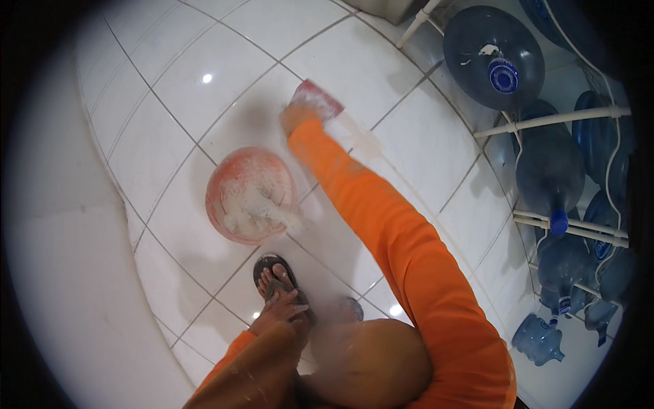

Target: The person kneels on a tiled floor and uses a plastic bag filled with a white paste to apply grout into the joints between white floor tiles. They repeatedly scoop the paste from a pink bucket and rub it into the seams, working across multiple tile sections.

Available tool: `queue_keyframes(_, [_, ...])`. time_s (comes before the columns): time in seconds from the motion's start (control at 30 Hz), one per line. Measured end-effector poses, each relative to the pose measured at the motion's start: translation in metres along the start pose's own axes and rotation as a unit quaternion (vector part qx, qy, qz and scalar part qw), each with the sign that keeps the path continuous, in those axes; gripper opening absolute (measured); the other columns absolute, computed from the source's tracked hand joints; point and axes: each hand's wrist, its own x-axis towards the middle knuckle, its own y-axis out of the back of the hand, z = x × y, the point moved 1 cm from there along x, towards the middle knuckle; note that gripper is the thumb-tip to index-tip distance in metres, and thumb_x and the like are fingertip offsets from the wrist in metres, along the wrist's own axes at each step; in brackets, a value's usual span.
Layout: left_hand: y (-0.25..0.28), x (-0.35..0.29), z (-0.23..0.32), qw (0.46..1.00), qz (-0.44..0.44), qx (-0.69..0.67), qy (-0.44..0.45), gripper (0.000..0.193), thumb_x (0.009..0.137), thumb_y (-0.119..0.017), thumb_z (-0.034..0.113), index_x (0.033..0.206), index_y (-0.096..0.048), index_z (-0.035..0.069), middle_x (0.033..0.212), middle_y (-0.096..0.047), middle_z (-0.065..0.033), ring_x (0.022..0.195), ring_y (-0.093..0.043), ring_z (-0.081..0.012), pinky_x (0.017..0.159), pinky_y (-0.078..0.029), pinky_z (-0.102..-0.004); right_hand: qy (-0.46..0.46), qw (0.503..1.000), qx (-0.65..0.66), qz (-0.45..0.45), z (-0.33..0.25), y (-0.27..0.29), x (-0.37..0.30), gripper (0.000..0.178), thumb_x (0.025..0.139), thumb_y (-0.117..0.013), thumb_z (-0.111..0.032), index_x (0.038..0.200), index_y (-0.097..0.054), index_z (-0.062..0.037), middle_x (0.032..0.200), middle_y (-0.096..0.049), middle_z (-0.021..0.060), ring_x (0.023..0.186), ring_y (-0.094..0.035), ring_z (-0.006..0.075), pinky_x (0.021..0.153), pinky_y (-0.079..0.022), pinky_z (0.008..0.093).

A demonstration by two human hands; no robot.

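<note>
My right hand [298,120] is stretched forward, closed on a flat red rectangular spreader [325,99] smeared with white paste. The spreader lies against the white tile floor [225,75], and a pale smear runs along the tile joint beside it. To the left of my right arm stands a red round basin [216,198] with whitish paste inside and powdery residue on its wall. My left hand [278,310] rests by my lower leg, just above my sandalled foot, its fingers loosely extended and holding nothing.
On the right, a white pipe rack [558,120] holds several large blue water jugs [494,58] on their sides. A smaller blue jug [538,339] lies on the floor below it. A white wall [68,273] bounds the left side. My black sandal [259,267] is just below the basin.
</note>
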Motion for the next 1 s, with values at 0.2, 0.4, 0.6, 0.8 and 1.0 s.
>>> queue_keyframes(0.2, [0.0,-0.024,0.014,0.998,-0.004,-0.037,0.042,0.044,0.095,-0.068,0.035,0.138,-0.063,0.023,0.154,-0.049,-0.0023,0.153,-0.028,-0.0259,0.123,-0.019,-0.0594,0.099,0.973,0.115,-0.174,-0.035,0.067,0.062,0.027,0.096,-0.061,-0.019,0.115,-0.073,-0.0039,0.133,-0.062,0.0242,0.117,-0.065,0.0403,0.086,-0.058,0.0496])
queue_keyframes(0.4, [0.001,-0.014,0.005,0.999,-0.013,0.048,-0.014,0.045,0.097,-0.066,0.032,0.141,-0.06,0.024,0.152,-0.051,-0.0016,0.153,-0.028,-0.0239,0.124,-0.019,-0.0565,0.083,0.994,0.021,-0.065,-0.055,0.009,0.057,0.024,0.09,-0.063,-0.014,0.11,-0.074,-0.0106,0.112,-0.074,0.0139,0.107,-0.071,0.0332,0.085,-0.059,0.0433])
queue_keyframes(0.6, [-0.002,-0.016,0.005,0.99,-0.027,0.129,-0.04,0.048,0.097,-0.064,0.037,0.143,-0.058,0.025,0.152,-0.051,-0.0021,0.154,-0.025,-0.0226,0.124,-0.017,-0.0557,0.129,0.988,0.019,-0.079,0.038,0.068,0.134,0.034,0.093,-0.056,-0.014,0.121,-0.072,-0.0245,0.117,-0.073,0.0104,0.11,-0.07,0.0298,0.09,-0.057,0.0439])
queue_keyframes(0.8, [-0.002,-0.018,0.013,1.0,0.01,0.03,0.002,0.04,0.096,-0.057,0.035,0.136,-0.06,0.029,0.155,-0.047,0.0085,0.155,-0.024,-0.019,0.123,-0.017,-0.0555,0.205,0.95,0.105,-0.211,0.103,0.081,0.04,0.046,0.079,-0.063,0.003,0.117,-0.073,-0.0208,0.119,-0.071,0.0108,0.112,-0.066,0.0316,0.101,-0.051,0.0444])
queue_keyframes(1.0, [0.011,-0.013,0.016,0.999,-0.02,-0.007,0.033,0.047,0.096,-0.067,0.033,0.141,-0.059,0.025,0.15,-0.053,-0.0002,0.154,-0.026,-0.0235,0.123,-0.02,-0.0583,0.403,0.915,0.031,-0.014,0.224,0.059,-0.109,0.043,0.074,-0.065,0.0,0.113,-0.074,-0.0149,0.119,-0.071,0.0071,0.103,-0.068,0.0314,0.093,-0.052,0.0451])
